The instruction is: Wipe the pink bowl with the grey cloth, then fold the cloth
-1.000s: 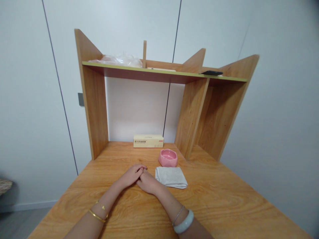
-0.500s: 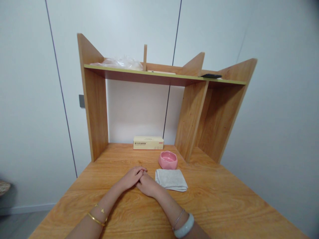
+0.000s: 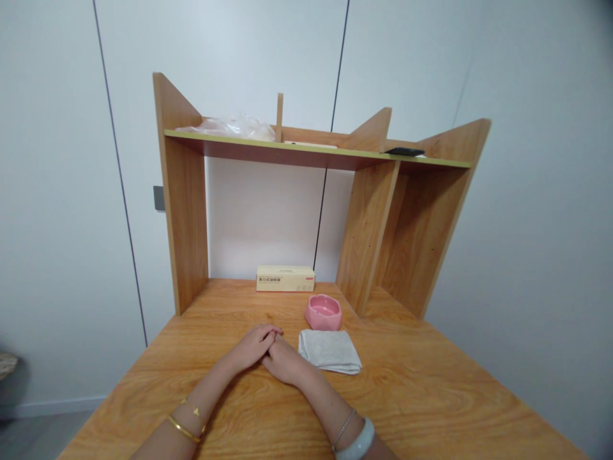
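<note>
My left hand [image 3: 255, 346] rests on the table, its fingers laid out across the fingers of my right hand [image 3: 282, 359]. Most of my right hand's fingers are hidden beneath the left, so their shape cannot be made out. No object shows in either hand. Just right of my right hand lies a folded light grey cloth [image 3: 330, 351]. Behind the cloth stands a pink faceted bowl [image 3: 324, 314]. Farther back, a long cream cling film box [image 3: 285, 279] with dark printed characters stands at the table's rear edge.
A wooden shelf unit [image 3: 186, 223] stands on the wooden table [image 3: 421, 396], with upright panels left and right. On its upper shelf are a clear plastic bag [image 3: 234, 126] and a flat black object [image 3: 405, 152]. White wall panels rise behind.
The view has tilted slightly, so everything sits a little lower in the picture. Both hands keep the same pose, and the objects have stayed in place.
</note>
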A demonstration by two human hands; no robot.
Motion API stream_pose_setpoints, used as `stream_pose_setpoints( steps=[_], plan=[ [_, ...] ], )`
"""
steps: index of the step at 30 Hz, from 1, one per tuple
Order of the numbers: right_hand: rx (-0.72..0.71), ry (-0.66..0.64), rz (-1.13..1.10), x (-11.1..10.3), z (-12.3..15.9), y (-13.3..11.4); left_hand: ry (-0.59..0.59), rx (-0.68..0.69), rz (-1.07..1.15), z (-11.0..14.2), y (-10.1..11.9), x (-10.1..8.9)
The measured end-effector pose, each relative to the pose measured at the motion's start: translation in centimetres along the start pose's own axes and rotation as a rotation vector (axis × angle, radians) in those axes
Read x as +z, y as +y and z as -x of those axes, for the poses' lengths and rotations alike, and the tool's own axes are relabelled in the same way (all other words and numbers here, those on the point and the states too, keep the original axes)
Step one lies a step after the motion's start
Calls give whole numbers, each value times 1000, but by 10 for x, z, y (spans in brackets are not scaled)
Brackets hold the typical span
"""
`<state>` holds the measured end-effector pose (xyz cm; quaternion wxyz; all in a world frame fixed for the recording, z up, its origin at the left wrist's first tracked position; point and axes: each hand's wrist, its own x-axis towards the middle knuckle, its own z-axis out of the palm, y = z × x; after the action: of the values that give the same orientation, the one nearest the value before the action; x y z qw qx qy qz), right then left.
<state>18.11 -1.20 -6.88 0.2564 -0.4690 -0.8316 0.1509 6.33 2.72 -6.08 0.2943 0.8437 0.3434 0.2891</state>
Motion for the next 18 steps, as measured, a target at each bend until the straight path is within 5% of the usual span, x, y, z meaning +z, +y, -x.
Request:
stream_pose_setpoints(
  steps=[18],
  plan=[
    [-10, 18, 5, 0, 0, -1, 0, -2, -12, 1, 1, -1]
  ],
)
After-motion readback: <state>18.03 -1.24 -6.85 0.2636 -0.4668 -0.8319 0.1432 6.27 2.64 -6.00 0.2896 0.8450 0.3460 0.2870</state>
